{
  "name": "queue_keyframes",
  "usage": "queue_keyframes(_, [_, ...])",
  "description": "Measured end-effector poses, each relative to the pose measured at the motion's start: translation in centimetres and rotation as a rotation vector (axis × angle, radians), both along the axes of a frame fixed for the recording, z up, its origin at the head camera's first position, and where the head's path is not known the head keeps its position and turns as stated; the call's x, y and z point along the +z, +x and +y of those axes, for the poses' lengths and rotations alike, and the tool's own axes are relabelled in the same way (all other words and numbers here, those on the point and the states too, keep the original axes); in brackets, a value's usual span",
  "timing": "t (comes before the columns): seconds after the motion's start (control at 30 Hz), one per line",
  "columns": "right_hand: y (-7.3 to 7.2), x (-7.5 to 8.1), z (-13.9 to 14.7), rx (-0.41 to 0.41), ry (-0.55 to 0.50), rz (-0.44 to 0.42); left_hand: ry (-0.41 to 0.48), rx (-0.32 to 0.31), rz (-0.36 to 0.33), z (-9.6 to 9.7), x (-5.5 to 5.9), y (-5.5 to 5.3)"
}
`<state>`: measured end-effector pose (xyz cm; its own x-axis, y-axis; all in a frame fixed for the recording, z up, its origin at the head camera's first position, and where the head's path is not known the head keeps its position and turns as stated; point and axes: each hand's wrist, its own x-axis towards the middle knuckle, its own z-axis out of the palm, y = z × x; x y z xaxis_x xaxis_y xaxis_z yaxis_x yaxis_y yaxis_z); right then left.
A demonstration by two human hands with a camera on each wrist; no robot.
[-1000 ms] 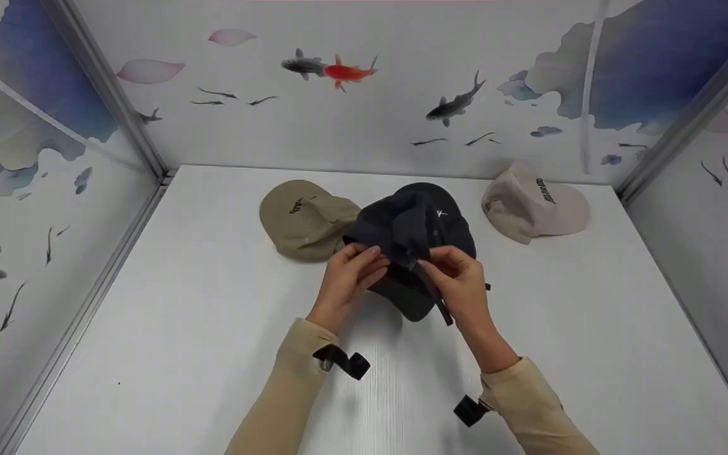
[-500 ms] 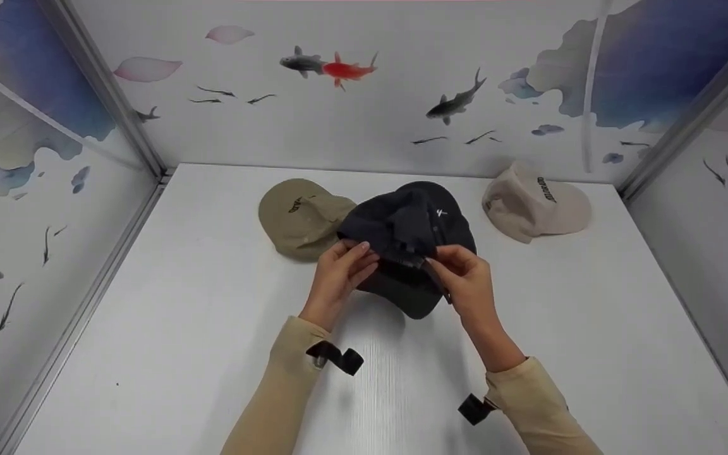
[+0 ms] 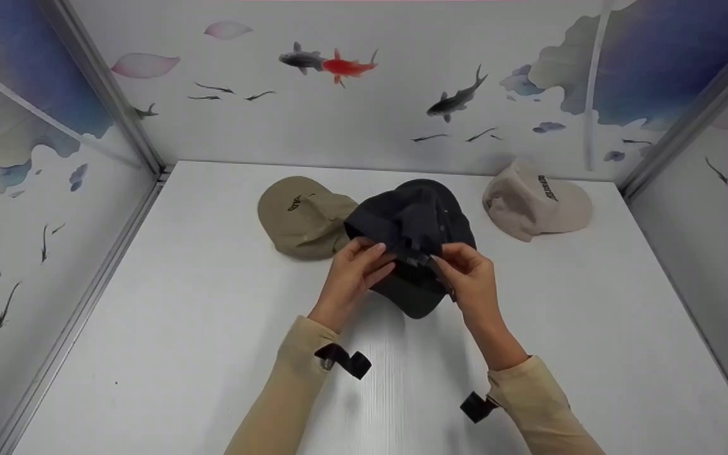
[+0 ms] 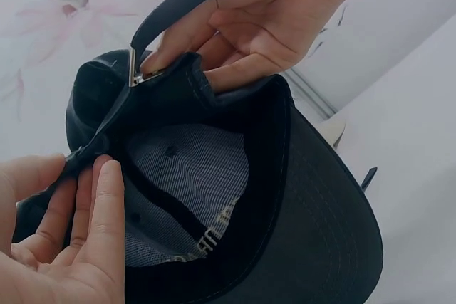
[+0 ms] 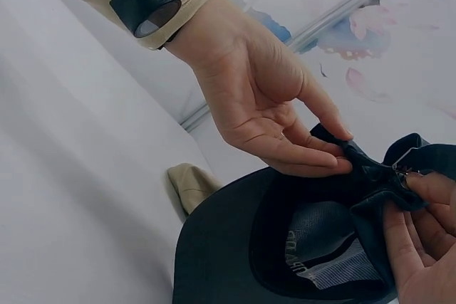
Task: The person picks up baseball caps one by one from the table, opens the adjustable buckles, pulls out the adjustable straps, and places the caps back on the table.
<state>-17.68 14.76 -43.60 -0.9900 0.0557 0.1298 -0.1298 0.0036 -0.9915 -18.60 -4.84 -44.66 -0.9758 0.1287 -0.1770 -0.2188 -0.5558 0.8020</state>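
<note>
Both hands hold a dark navy baseball cap (image 3: 395,218) over the table, its opening toward me and its brim (image 3: 413,300) pointing down. My left hand (image 3: 354,272) pinches the edge of its back opening between thumb and fingers. My right hand (image 3: 471,278) pinches the cap's back strap at a metal buckle (image 4: 133,69). The strap's end (image 4: 187,5) sticks out past the buckle in the left wrist view. Inside the crown, a striped lining (image 4: 189,161) and pale stitched letters show. Behind it lies another dark cap (image 3: 462,224), partly hidden by the held one.
A khaki cap (image 3: 297,215) lies to the left, beside the held cap in the head view. At the back right a pale beige cap (image 3: 544,205) rests near the table's far edge. White panels (image 3: 351,120) with painted fish enclose the white table (image 3: 212,303).
The strap's dangling end now hangs shorter by my right hand, which has shifted slightly right. My left hand went left, then back right with the cap's edge, which now covers the other cap's white mark.
</note>
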Motion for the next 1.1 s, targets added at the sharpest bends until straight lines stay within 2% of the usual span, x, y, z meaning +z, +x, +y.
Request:
queue_keyframes(0.23, [0.0, 0.0, 0.2, -0.006, 0.016, 0.003, -0.005, -0.006, -0.005, 0.4, 0.3, -0.1])
queue_keyframes(0.3, [0.0, 0.0, 0.2, -0.004, 0.013, 0.005, -0.053, -0.006, 0.008, 0.4, 0.4, 0.0])
queue_keyframes(0.37, [0.0, 0.0, 0.3, -0.003, 0.014, 0.006, -0.158, -0.003, 0.053, 0.2, 0.5, 0.1])
queue_keyframes(0.43, [0.1, 0.0, 0.3, -0.002, 0.018, 0.008, -0.330, 0.008, 0.144, 0.0, 0.6, 0.3])
queue_keyframes(0.5, [0.1, 0.0, 0.4, -0.002, 0.026, 0.006, -0.594, 0.056, 0.285, -0.2, 0.7, 0.7])
queue_keyframes(0.53, [0.1, 0.0, 0.4, -0.003, 0.029, 0.003, -0.749, 0.101, 0.365, -0.3, 0.7, 0.8])
queue_keyframes(0.57, [0.1, 0.1, 0.5, -0.004, 0.031, 0.001, -0.913, 0.153, 0.453, -0.4, 0.7, 1.0])
queue_keyframes(0.63, [0.2, 0.1, 0.5, -0.008, 0.035, -0.007, -1.240, 0.296, 0.621, -0.5, 0.7, 1.4])
queue_keyframes(0.67, [0.2, 0.2, 0.5, -0.010, 0.034, -0.011, -1.372, 0.375, 0.697, -0.5, 0.7, 1.5])
queue_keyframes(0.73, [0.2, 0.3, 0.5, -0.013, 0.033, -0.013, -1.554, 0.511, 0.844, -0.6, 0.7, 1.4])
queue_keyframes(0.8, [0.2, 0.4, 0.4, -0.012, 0.027, -0.010, -1.647, 0.599, 0.975, -0.7, 0.8, 1.1])
queue_keyframes(0.87, [0.2, 0.4, 0.3, -0.011, 0.020, -0.004, -1.687, 0.636, 1.072, -0.9, 0.8, 0.6])
queue_keyframes(0.97, [0.2, 0.4, 0.3, -0.005, 0.004, 0.002, -1.722, 0.634, 1.159, -1.2, 0.8, 0.0])
queue_keyframes(1.1, [0.2, 0.2, 0.2, -0.001, -0.001, 0.009, -1.715, 0.589, 1.195, -1.3, 0.9, -0.7])
